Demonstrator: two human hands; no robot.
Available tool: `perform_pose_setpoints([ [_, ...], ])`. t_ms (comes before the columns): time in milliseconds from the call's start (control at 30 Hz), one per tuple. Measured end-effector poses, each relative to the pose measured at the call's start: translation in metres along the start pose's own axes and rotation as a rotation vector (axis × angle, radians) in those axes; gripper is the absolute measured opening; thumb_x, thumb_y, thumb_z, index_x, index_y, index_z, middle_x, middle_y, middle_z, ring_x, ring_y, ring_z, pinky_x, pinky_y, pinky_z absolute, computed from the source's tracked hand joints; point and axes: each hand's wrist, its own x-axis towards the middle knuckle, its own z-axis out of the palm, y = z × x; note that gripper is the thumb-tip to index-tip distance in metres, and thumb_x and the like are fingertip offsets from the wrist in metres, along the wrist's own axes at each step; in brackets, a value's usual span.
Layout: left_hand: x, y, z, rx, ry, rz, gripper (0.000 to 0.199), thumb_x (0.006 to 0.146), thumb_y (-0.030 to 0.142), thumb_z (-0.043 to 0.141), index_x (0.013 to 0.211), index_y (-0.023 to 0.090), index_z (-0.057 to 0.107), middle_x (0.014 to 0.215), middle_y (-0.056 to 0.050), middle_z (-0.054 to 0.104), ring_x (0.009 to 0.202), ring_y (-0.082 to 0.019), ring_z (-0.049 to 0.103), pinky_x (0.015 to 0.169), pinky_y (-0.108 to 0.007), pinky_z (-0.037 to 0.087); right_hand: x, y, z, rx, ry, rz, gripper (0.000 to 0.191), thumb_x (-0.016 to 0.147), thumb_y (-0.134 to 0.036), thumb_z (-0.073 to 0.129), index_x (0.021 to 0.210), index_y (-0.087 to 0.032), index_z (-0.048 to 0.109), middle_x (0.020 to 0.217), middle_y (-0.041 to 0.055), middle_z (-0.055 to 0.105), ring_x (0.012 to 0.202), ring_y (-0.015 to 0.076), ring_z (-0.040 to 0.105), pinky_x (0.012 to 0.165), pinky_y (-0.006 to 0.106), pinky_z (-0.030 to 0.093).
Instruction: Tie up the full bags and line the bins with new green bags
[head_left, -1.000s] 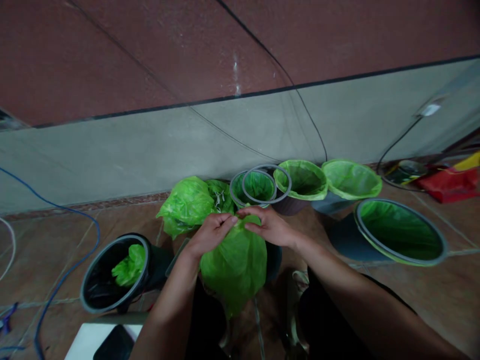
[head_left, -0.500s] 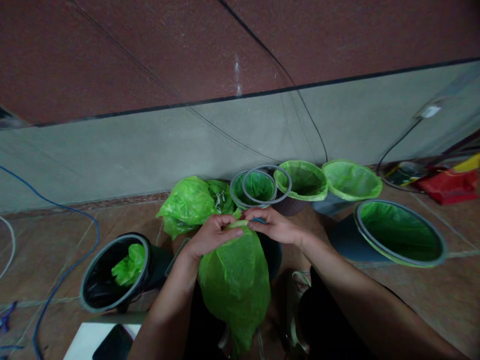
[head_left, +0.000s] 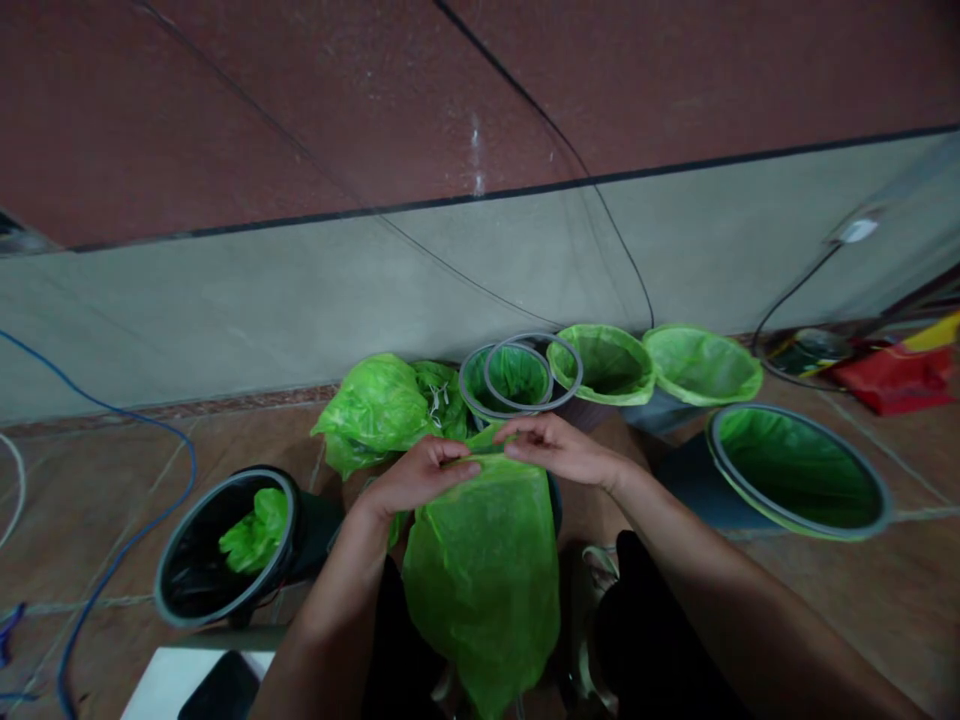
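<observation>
Head camera: On the left of the tiled floor (head_left: 82, 500), a black-lined bin (head_left: 315, 532) held a crumpled green wad (head_left: 255, 530). Next, a bulging green bag (head_left: 379, 400) lay along the floor's wall-side edge. A person's left hand (head_left: 420, 475) pinched the top edge of a thin green liner (head_left: 484, 570), which hung over the floor; the right hand (head_left: 562, 450) pinched the same edge between thumb and fingers. Green-lined bins (head_left: 611, 397) stood near the wall-side edge, left of a gray-rimmed bin (head_left: 686, 475).

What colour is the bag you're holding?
The bag is green, seen best in the head view.
</observation>
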Motion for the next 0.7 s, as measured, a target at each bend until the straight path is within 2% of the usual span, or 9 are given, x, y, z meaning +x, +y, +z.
perform_pose_setpoints([
  [133, 0.004, -0.001, 0.002, 0.054, 0.002, 0.037, 0.04, 0.086, 0.05, 0.053, 0.066, 0.015, 0.055, 0.057, 0.006, 0.04, 0.053, -0.007, 0.037, 0.05, -0.019, 0.03, 0.0, 0.006, -0.002, -0.027, -0.098, 0.023, 0.031, 0.082, -0.046, 0.065, 0.084, -0.015, 0.069, 0.065, -0.0031, 0.056, 0.06, 0.0095, 0.046, 0.057, 0.023, 0.036],
  [433, -0.002, -0.008, -0.008, 0.241, 0.135, 0.044, 0.033, 0.088, 0.042, 0.049, 0.071, 0.017, 0.059, 0.064, 0.003, 0.049, 0.061, -0.01, 0.045, 0.055, -0.02, 0.035, -0.011, 0.006, -0.028, -0.017, 0.014, 0.064, 0.032, 0.08, -0.046, 0.067, 0.073, -0.015, 0.068, 0.064, -0.0031, 0.056, 0.06, 0.0098, 0.048, 0.059, 0.024, 0.038],
  [600, -0.006, -0.011, -0.015, 0.201, 0.172, 0.061, 0.038, 0.089, 0.046, 0.049, 0.067, 0.016, 0.054, 0.06, 0.005, 0.042, 0.056, -0.008, 0.039, 0.051, -0.02, 0.03, -0.021, 0.018, -0.045, -0.172, 0.07, 0.087, 0.031, 0.083, -0.045, 0.063, 0.073, -0.016, 0.069, 0.067, -0.0007, 0.061, 0.065, 0.0138, 0.055, 0.064, 0.028, 0.043],
  [700, -0.005, -0.009, -0.014, 0.197, 0.156, 0.074, 0.041, 0.089, 0.048, 0.049, 0.064, 0.016, 0.05, 0.059, 0.005, 0.038, 0.054, -0.008, 0.036, 0.05, -0.02, 0.028, -0.022, 0.016, -0.043, -0.272, 0.106, 0.087, 0.023, 0.082, -0.039, 0.065, 0.09, -0.018, 0.071, 0.083, 0.0022, 0.069, 0.077, 0.0178, 0.062, 0.071, 0.03, 0.048],
])
